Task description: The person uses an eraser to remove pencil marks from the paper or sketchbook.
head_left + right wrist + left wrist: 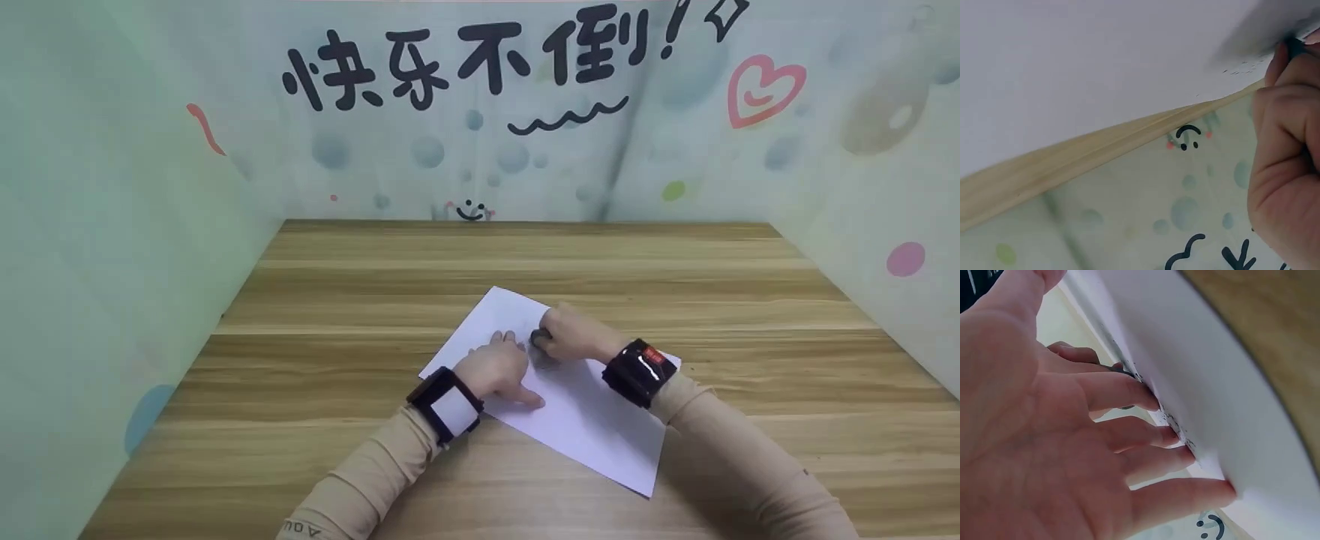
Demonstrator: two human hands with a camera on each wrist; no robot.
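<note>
A white sheet of paper point(592, 427) lies at a slant on the wooden table. My left hand point(499, 369) rests on it with fingers spread, and the left wrist view shows the fingertips point(1216, 492) touching the sheet. Beside it, my right hand point(574, 334) pinches a small dark block point(1295, 48) against the paper; the fingers hide most of it, so its exact kind is unclear. Dark crumbs point(1176, 427) and a grey smudge point(546, 363) mark the sheet between the hands.
The wooden tabletop point(300, 300) extends around the paper on all sides. A pale printed backdrop point(375, 165) with black characters and coloured dots stands behind the table and along both sides. Each wrist wears a black strap point(639, 373).
</note>
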